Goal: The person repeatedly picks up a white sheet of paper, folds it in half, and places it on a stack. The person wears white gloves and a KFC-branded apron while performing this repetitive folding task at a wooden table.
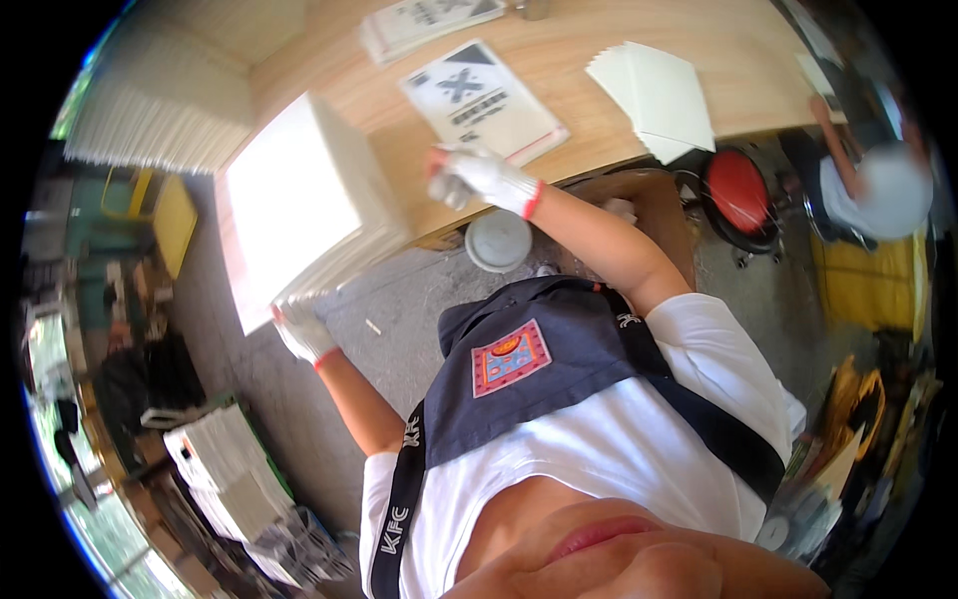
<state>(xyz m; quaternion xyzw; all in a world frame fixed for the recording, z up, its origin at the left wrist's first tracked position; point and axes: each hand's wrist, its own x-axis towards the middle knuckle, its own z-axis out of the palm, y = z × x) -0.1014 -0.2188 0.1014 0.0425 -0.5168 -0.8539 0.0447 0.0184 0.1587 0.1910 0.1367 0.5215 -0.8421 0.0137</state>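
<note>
- Wooden table (pixel 559 60), extending beyond the right fingers (pixel 451 188)
- White stack (pixel 294 200), left of them
- Printed sheets (pixel 489 105), just beyond
- Printed pile (pixel 431 24), farther beyond
- Fanned white sheets (pixel 661 100), right

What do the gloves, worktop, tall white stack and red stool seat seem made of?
Gloves: probably knitted yarn, matte; soft, close fit, weave blurred.
Worktop: wood or wood-look laminate, satin; pale grain streaks.
White stack: likely paper or thin card; many fine layered edges.
Red stool seat: perhaps vinyl, smooth-looking; fabric possible.

The table (pixel 559 60) has smooth wood grain. On it, the tall stack (pixel 289 200) is matt paper; above it, the right glove (pixel 489 176) is matt cloth; beside it, the bucket (pixel 499 243) appears plastic.
</note>
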